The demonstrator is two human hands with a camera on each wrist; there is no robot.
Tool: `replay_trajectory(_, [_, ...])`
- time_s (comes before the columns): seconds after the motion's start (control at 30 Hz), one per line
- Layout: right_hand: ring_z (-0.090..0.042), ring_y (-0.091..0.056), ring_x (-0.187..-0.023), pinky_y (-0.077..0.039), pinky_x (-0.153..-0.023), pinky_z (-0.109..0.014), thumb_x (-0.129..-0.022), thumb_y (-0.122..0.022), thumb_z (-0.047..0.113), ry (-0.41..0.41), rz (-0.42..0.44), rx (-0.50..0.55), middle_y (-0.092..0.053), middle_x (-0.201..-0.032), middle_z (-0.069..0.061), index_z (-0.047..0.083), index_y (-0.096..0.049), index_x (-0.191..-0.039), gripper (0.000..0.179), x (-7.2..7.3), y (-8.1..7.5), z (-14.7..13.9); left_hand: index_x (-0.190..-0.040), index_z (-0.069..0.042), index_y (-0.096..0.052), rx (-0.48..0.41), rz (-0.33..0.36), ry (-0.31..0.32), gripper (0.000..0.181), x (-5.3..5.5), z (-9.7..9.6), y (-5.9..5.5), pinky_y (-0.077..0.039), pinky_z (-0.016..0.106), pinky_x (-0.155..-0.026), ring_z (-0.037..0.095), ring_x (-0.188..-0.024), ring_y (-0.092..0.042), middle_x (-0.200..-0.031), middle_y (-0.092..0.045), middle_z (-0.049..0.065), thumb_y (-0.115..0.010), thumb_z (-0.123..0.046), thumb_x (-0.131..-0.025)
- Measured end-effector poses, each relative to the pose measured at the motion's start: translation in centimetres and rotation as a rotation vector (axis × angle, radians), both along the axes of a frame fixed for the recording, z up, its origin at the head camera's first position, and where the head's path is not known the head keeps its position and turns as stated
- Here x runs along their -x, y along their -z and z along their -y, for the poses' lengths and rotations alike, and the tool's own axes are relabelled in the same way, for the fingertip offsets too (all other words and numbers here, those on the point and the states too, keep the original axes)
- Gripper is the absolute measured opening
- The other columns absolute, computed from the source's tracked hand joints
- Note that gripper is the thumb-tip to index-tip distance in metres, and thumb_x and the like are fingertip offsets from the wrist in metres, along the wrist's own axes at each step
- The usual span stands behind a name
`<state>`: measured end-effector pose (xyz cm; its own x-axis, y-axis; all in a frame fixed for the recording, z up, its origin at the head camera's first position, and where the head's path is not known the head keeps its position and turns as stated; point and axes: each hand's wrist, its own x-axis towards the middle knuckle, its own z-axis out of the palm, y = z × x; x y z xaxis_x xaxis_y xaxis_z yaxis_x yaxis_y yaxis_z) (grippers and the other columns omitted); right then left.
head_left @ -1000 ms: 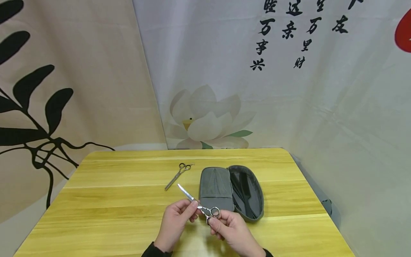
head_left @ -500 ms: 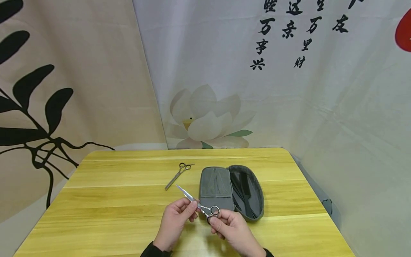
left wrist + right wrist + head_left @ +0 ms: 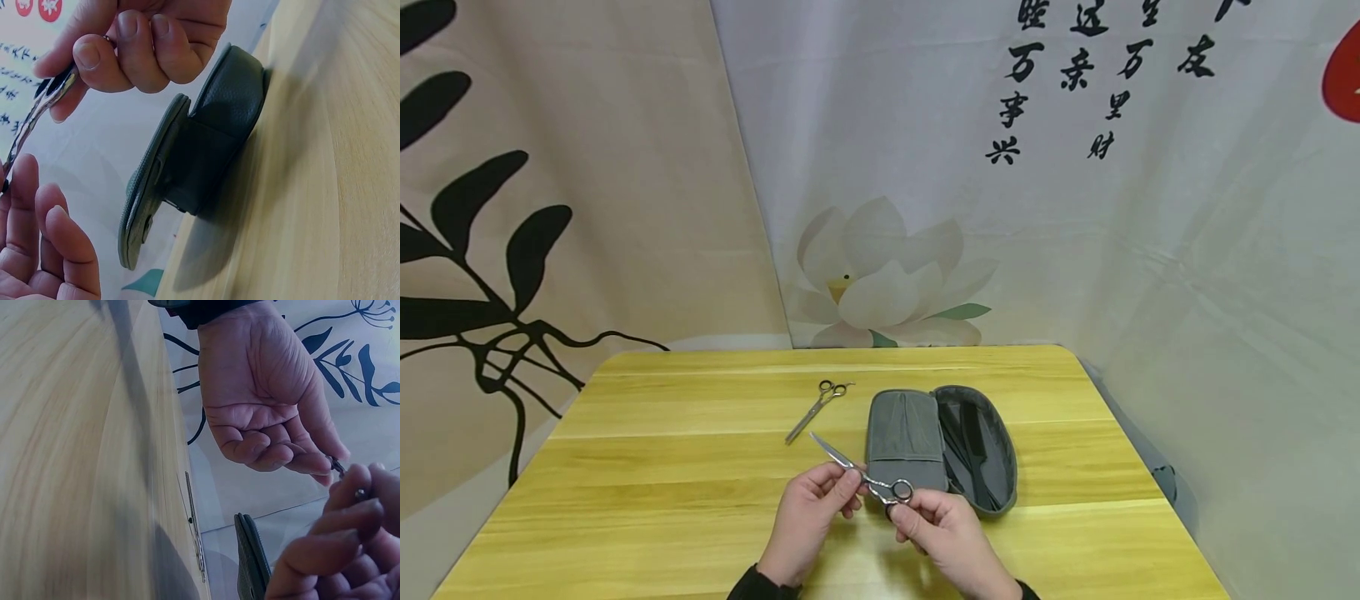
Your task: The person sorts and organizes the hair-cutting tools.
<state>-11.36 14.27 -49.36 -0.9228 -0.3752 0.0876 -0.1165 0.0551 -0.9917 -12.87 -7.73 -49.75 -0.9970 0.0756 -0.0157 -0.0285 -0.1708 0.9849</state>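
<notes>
At the near side of the grey zip case point(image 3: 907, 429), above the worktop point(image 3: 647, 492), we hold hairdressing scissors point(image 3: 838, 456): our left hand point(image 3: 808, 510) pinches them near the pivot, our right hand point(image 3: 951, 537) at the handles. If the right hand spreads the handles carelessly, parting blades could nick the left hand; a loosened pinch could drop them.

The held scissors point(image 3: 837, 453) are smooth, glossy metal; the second scissors point(image 3: 807, 421) look like duller metal. Outside, the zip case point(image 3: 231, 97) looks like pebbled leather. The comb point(image 3: 974, 433) resembles matt plastic, the worktop point(image 3: 662, 450) smooth, grained wood, the backdrop point(image 3: 1150, 250) creased matt cloth.
</notes>
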Motion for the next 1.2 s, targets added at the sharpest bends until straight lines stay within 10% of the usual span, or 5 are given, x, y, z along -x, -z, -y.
replay_trajectory(0.23, [0.002, -0.05, -0.062, -0.043, -0.057, -0.014, -0.105, -0.069, 0.015, 0.027, 0.034, 0.009, -0.068, -0.077, 0.009, -0.004, -0.074, -0.099, 0.021, 0.1, 0.1, 0.1, -0.121, 0.015, -0.069, -0.002, -0.005, -0.015, 0.037, 0.0, 0.0, 0.1, -0.057, 0.023, -0.068, 0.009, -0.072, -0.067, -0.086, -0.08, 0.001, -0.073, -0.017, -0.102])
replay_trajectory(0.5, [0.003, -0.051, -0.064, -0.044, -0.058, -0.014, -0.106, -0.068, 0.014, -0.007, 0.023, 0.022, -0.069, -0.079, 0.013, -0.009, -0.073, -0.102, 0.023, 0.2, 0.2, 0.0, -0.125, 0.016, -0.066, -0.025, 0.007, -0.007, 0.04, 0.1, 0.0, 0.2, -0.058, 0.023, -0.068, 0.009, -0.072, -0.068, -0.089, -0.08, 0.003, -0.072, -0.018, -0.103])
replay_trajectory(0.8, [0.001, -0.067, -0.079, -0.059, -0.073, -0.021, -0.102, -0.072, 0.011, 0.077, -0.106, -0.008, -0.072, -0.084, -0.026, -0.004, -0.078, -0.1, 0.017, -0.3, -0.2, 0.3, -0.126, 0.012, -0.069, -0.031, 0.043, -0.019, 0.041, 0.1, 0.0, 0.1, -0.057, 0.023, -0.066, 0.009, -0.07, -0.066, -0.089, -0.08, 0.003, -0.074, -0.02, -0.101])
replay_trajectory(1.1, [0.0, -0.064, -0.072, -0.054, -0.06, -0.014, -0.086, -0.085, -0.001, 0.252, -0.692, -0.12, -0.08, -0.086, -0.005, 0.003, -0.084, -0.107, 0.021, 0.0, 0.9, 0.6, -0.122, 0.013, -0.07, -0.023, 0.044, 0.003, 0.039, 0.1, -0.1, -0.2, -0.058, 0.024, -0.067, 0.009, -0.071, -0.066, -0.092, -0.079, 0.001, -0.073, -0.021, -0.103])
replay_trajectory(1.2, [-0.002, -0.065, -0.071, -0.053, -0.059, -0.012, -0.085, -0.085, -0.004, 0.271, -0.749, -0.12, -0.08, -0.087, -0.006, 0.002, -0.084, -0.104, 0.02, 0.2, 0.9, 0.5, -0.116, 0.013, -0.071, -0.023, 0.049, 0.008, 0.039, 0.1, -0.1, -0.2, -0.058, 0.024, -0.068, 0.009, -0.072, -0.066, -0.097, -0.081, 0.002, -0.073, -0.023, -0.103])
